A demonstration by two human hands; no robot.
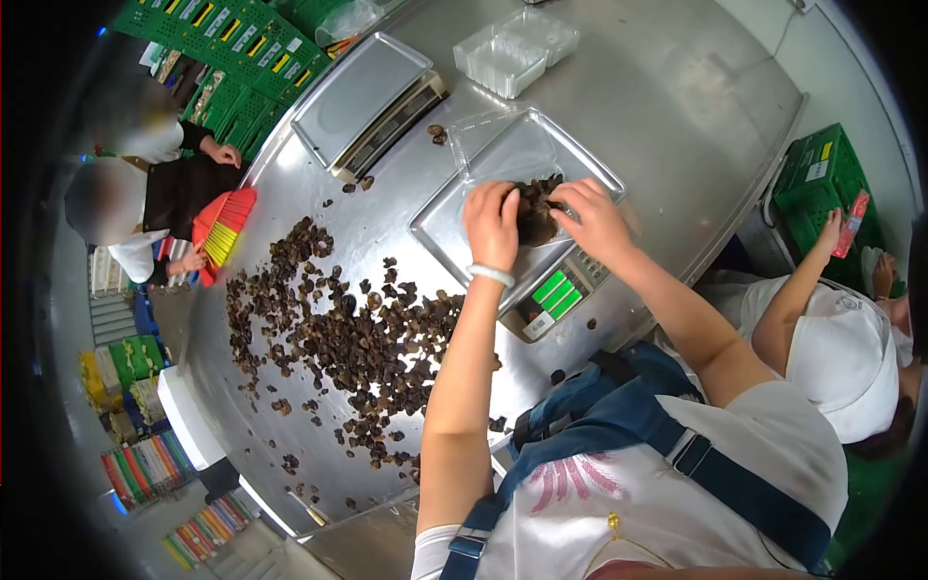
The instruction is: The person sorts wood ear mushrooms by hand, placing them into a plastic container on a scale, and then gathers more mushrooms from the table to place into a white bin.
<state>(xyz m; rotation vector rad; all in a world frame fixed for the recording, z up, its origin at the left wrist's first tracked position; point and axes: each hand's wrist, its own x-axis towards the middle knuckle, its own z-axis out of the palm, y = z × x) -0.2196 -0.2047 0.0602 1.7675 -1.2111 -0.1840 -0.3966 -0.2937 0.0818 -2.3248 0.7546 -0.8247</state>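
Note:
My left hand (492, 228), with a pale bracelet at the wrist, curls its fingers against a heap of dark brown, mushroom-like pieces (535, 215). From the other side, my right hand (592, 220) pinches at the same heap with bent fingers. The heap lies in a clear plastic box (507, 140) whose lid stands open toward the far side. Under the box is the metal tray (440, 230) of a scale, with a green lit display (555, 293) on the near side. The exact fingertip contact is partly hidden.
Many loose dark pieces (362, 333) spread over the steel table (667, 116) at left. A second scale (362, 101) and stacked clear boxes (515, 48) stand farther back. One person holds a red and yellow fan-like object (224, 232); another person in a white cap (841, 362) is at right.

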